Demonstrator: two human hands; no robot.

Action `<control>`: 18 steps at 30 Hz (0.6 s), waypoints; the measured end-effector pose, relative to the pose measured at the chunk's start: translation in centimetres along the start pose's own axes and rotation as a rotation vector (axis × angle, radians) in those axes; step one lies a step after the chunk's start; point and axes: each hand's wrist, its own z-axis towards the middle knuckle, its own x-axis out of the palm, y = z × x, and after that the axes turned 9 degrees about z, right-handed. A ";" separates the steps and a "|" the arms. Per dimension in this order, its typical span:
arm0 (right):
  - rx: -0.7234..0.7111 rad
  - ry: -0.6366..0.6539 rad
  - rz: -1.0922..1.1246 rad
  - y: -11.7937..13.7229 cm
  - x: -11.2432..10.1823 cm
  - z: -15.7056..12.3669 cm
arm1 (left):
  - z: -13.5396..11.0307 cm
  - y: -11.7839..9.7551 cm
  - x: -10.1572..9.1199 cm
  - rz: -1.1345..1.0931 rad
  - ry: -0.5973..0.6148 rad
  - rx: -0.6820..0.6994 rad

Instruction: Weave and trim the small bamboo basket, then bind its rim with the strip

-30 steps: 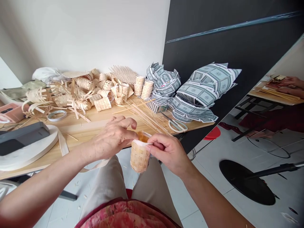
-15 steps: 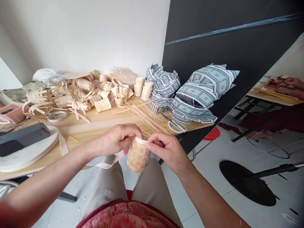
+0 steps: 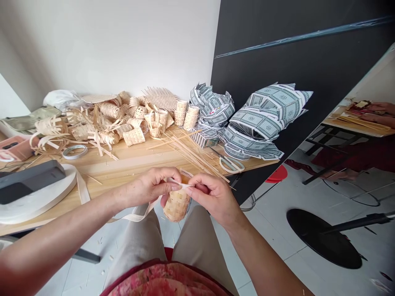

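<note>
Small woven basket [image 3: 177, 204] held over the lap, just off the bench [image 3: 123, 166] edge.
The left hand [image 3: 149, 188] had its grip closed on the rim, and the right hand [image 3: 212, 196] pinched a pale strip [image 3: 182, 185] lying across the mouth. The basket looked light, dry and springy, with flat splints that would probably crush easily, so it seemed best held gently by the rim. The strip was thin and limp and trailed below.

Head view — downward, close over lap

Bright, soft daylight around me, shadows faint. The woven basket [image 3: 176, 204] looks sharp; edges stretch and smear.
</note>
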 end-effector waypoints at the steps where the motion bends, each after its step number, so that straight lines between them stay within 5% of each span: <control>1: -0.007 0.005 -0.007 0.1 0.1 0.0 | 0.1 0.2 0.1 -0.008 -0.013 0.006; 18: 0.078 0.193 -0.044 0.1 -0.6 1.3 | -0.8 0.9 -0.4 -0.182 -0.121 -0.056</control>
